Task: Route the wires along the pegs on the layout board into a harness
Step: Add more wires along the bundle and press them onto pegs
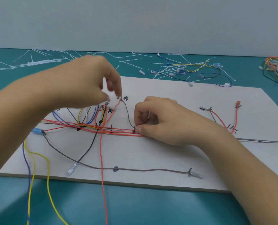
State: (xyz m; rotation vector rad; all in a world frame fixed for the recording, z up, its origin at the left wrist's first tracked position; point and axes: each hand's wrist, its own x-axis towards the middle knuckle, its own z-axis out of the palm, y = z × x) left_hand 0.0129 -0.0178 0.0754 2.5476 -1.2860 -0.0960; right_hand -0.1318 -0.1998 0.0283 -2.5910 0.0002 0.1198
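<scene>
A pale layout board (175, 159) lies on the teal table, with small dark pegs and handwritten marks. A bundle of red wires (118, 131) runs left to right across its middle, crossed by grey, yellow, blue and black wires. My left hand (86, 82) hovers over the board's upper middle and pinches the end of a red wire (114, 108) by a peg near the written label. My right hand (159, 117) rests on the board with fingers curled, pinching the red bundle at a peg (134, 128). One red wire (101, 168) hangs down off the front edge.
White cable ties (34, 63) are scattered along the back of the table. Loose blue, yellow and black wires (191, 69) lie behind the board, and a coloured wire pile (277, 65) sits at the far right. Yellow and blue wires (31, 176) trail off the front left.
</scene>
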